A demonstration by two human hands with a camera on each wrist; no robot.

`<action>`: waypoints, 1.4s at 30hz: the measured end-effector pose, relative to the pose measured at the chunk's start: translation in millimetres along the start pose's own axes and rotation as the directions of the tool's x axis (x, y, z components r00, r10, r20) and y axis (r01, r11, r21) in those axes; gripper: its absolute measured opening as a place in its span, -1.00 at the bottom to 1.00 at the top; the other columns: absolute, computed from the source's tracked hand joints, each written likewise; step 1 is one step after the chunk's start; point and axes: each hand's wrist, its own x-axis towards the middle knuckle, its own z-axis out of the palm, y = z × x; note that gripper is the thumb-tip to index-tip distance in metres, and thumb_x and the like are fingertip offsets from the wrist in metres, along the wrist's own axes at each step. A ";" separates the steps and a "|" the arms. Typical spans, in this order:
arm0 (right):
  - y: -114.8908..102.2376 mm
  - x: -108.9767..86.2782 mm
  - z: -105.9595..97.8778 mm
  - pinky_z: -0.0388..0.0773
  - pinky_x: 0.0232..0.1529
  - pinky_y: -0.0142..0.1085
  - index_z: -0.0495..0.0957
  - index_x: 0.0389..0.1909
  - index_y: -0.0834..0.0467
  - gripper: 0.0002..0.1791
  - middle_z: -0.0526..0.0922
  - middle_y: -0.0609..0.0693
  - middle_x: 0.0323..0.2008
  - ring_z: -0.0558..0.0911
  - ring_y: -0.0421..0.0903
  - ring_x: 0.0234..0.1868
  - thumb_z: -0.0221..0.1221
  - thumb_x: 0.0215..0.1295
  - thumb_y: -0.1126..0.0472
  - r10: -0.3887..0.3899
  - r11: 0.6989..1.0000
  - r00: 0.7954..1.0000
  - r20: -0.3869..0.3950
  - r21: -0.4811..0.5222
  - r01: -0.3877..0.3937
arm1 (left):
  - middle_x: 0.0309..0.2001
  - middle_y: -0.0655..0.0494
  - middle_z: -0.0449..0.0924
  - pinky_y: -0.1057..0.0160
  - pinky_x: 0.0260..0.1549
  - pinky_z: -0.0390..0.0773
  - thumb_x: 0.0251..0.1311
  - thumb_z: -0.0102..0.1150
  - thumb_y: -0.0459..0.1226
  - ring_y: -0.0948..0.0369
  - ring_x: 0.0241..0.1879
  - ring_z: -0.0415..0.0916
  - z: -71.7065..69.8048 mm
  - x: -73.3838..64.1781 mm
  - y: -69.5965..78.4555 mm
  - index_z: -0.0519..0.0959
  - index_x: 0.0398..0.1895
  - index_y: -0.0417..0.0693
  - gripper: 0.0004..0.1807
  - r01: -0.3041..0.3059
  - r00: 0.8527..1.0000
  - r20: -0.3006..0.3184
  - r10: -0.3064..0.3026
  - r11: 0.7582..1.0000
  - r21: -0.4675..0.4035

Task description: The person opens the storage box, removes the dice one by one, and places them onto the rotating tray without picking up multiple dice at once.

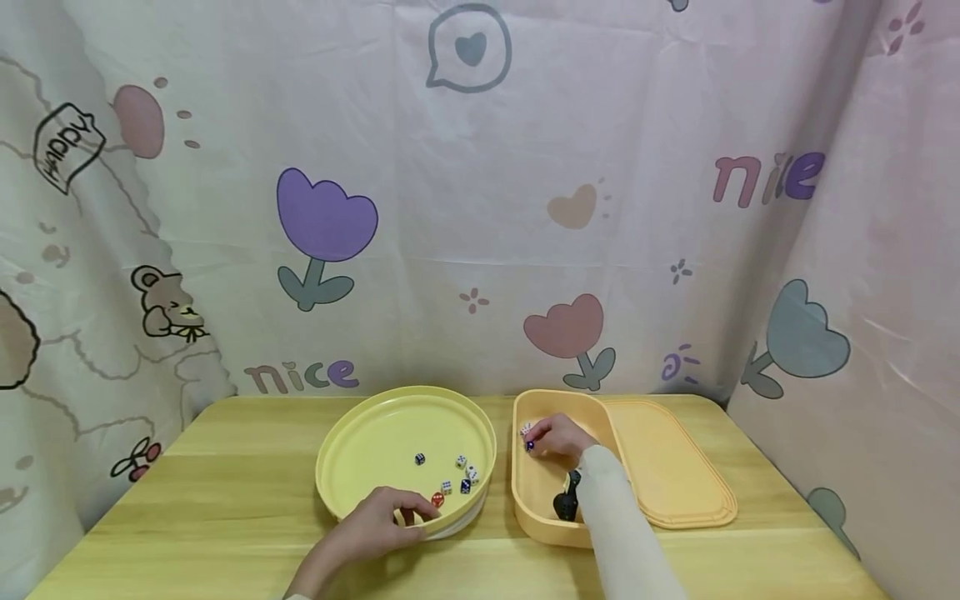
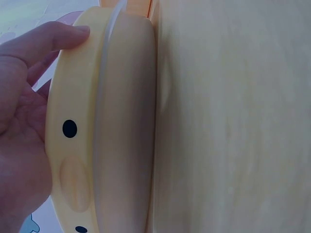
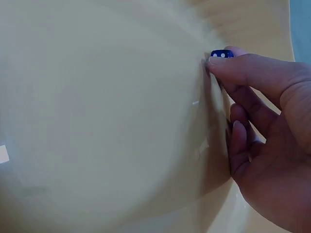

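Note:
My left hand [image 1: 382, 523] grips the near rim of a round yellow tray [image 1: 375, 433], its thumb [image 2: 73, 38] against the outer wall and its fingers over the inside. Several dice lie in the tray toward the right, among them a red die [image 1: 438, 500], a white die [image 1: 461, 461] and a dark blue die [image 1: 466, 486]. Inside the orange rectangular box [image 1: 540, 533], near its left wall, my right hand [image 1: 561, 435] pinches a blue die [image 3: 222, 54] with white dots between thumb and fingertips. White dice [image 1: 526, 429] lie just beyond those fingertips.
An orange lid [image 1: 675, 467] lies flat on the wooden table [image 1: 225, 500] along the box's right side. A small black device [image 1: 567, 500] sits at the right wrist, over the box. Behind the table hangs a printed curtain [image 1: 450, 208].

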 end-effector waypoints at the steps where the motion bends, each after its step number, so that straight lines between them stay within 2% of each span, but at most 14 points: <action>1: 0.0 -1.0 -1.1 0.45 -0.16 -0.31 0.67 -0.36 0.33 -0.84 0.66 -0.01 -0.39 0.51 -0.12 -0.30 0.33 -0.02 0.49 0.002 1.000 1.000 0.004 -0.006 -0.002 | -0.31 0.31 0.63 0.37 -0.42 0.43 0.04 0.28 -0.38 0.42 -0.37 0.40 1.0 -0.1 -0.1 0.71 -0.26 -0.09 -0.82 0.000 1.000 -0.001 0.000 1.000 0.006; 5: 0.3 -2.7 -7.8 0.45 -0.26 -0.34 0.67 -0.35 0.34 -0.83 0.66 -0.01 -0.40 0.51 -0.15 -0.35 0.32 -0.03 0.49 -0.028 1.000 0.999 0.017 0.006 0.028 | -0.32 0.35 0.62 0.37 -0.41 0.44 0.05 0.27 -0.38 0.42 -0.37 0.41 3.5 0.9 0.6 0.71 -0.26 -0.06 -0.83 0.013 1.000 -0.005 -0.013 1.000 0.019; 9: 0.2 -3.2 -15.7 0.46 -0.37 -0.34 0.63 -0.28 0.42 -0.82 0.67 0.03 -0.37 0.51 -0.17 -0.43 0.25 0.03 0.51 -0.066 0.992 0.997 0.029 0.114 0.062 | -0.32 0.35 0.62 0.36 -0.40 0.43 0.04 0.26 -0.38 0.41 -0.36 0.41 4.5 2.2 1.8 0.71 -0.26 -0.06 -0.82 0.019 1.000 -0.001 -0.019 1.000 0.018; 12: -4.3 -4.9 -20.3 0.53 -0.31 -0.28 0.59 -0.20 0.46 -0.80 0.67 0.06 -0.33 0.56 -0.15 -0.39 0.20 0.12 0.49 -0.073 0.978 0.997 0.031 0.199 0.065 | -0.32 0.35 0.61 0.36 -0.40 0.43 0.03 0.26 -0.39 0.41 -0.36 0.41 3.9 2.9 2.5 0.71 -0.25 -0.04 -0.81 0.028 1.000 0.001 -0.028 0.999 0.019; 14: -9.1 -6.9 -22.1 0.55 -0.25 -0.26 0.58 -0.17 0.46 -0.79 0.67 0.06 -0.30 0.59 -0.15 -0.35 0.19 0.16 0.47 -0.082 0.973 0.996 0.023 0.220 0.075 | -0.32 0.35 0.61 0.36 -0.40 0.43 0.03 0.26 -0.40 0.41 -0.36 0.41 3.1 3.1 2.2 0.71 -0.25 -0.04 -0.80 0.031 1.000 0.004 -0.031 0.999 0.018; 22: -35.9 -14.5 -22.7 0.55 -0.12 -0.18 0.59 -0.15 0.41 -0.76 0.64 -0.01 -0.31 0.58 -0.19 -0.29 0.26 0.17 0.38 -0.102 0.972 0.994 -0.029 0.208 0.106 | -0.31 0.33 0.62 0.36 -0.41 0.43 0.05 0.27 -0.39 0.41 -0.37 0.40 1.0 2.4 1.1 0.71 -0.23 -0.04 -0.80 0.044 0.999 0.006 -0.044 0.999 0.025; 25: -48.2 -22.0 -17.8 0.56 -0.11 -0.13 0.59 -0.14 0.41 -0.75 0.66 0.00 -0.30 0.59 -0.19 -0.30 0.27 0.18 0.37 -0.098 0.963 0.992 -0.078 0.244 0.114 | -0.30 0.32 0.62 0.36 -0.41 0.43 0.05 0.27 -0.39 0.41 -0.37 0.40 0.5 1.7 1.0 0.71 -0.24 -0.05 -0.81 0.044 0.999 0.003 -0.044 0.999 0.030; 28: -60.3 -31.1 -9.6 0.58 -0.18 -0.17 0.61 -0.18 0.41 -0.77 0.66 0.01 -0.31 0.59 -0.19 -0.34 0.28 0.16 0.37 -0.119 0.953 0.986 -0.120 0.266 0.147 | -0.29 0.32 0.63 0.36 -0.41 0.43 0.05 0.28 -0.38 0.41 -0.37 0.41 0.0 1.2 0.6 0.71 -0.24 -0.04 -0.82 0.044 0.999 0.000 -0.044 0.998 0.034; 31: -71.5 -38.9 0.3 0.54 -0.31 -0.29 0.64 -0.24 0.38 -0.81 0.64 -0.01 -0.38 0.56 -0.19 -0.39 0.30 0.12 0.38 -0.182 0.951 0.972 -0.148 0.224 0.212 | -0.29 0.32 0.63 0.36 -0.41 0.43 0.06 0.28 -0.38 0.41 -0.37 0.41 0.0 0.4 -0.1 0.71 -0.25 -0.05 -0.83 0.040 0.999 -0.002 -0.040 0.999 0.033; 37: -90.2 -49.9 20.0 0.48 -0.35 -0.35 0.66 -0.25 0.39 -0.79 0.62 -0.03 -0.41 0.52 -0.18 -0.39 0.33 0.08 0.39 -0.305 0.940 0.937 -0.170 0.107 0.325 | -0.29 0.32 0.63 0.35 -0.41 0.44 0.05 0.27 -0.38 0.41 -0.36 0.41 0.8 -1.5 -1.3 0.71 -0.24 -0.06 -0.82 0.021 1.000 -0.003 -0.021 0.999 0.024; 42: -98.0 -61.8 36.5 0.48 -0.37 -0.35 0.64 -0.28 0.33 -0.82 0.61 -0.01 -0.40 0.51 -0.14 -0.36 0.34 0.06 0.39 -0.328 0.931 0.928 -0.175 0.106 0.349 | -0.31 0.34 0.62 0.36 -0.41 0.44 0.04 0.28 -0.37 0.42 -0.37 0.41 1.4 -1.4 -0.7 0.71 -0.25 -0.05 -0.82 0.021 1.000 -0.003 -0.021 1.000 0.023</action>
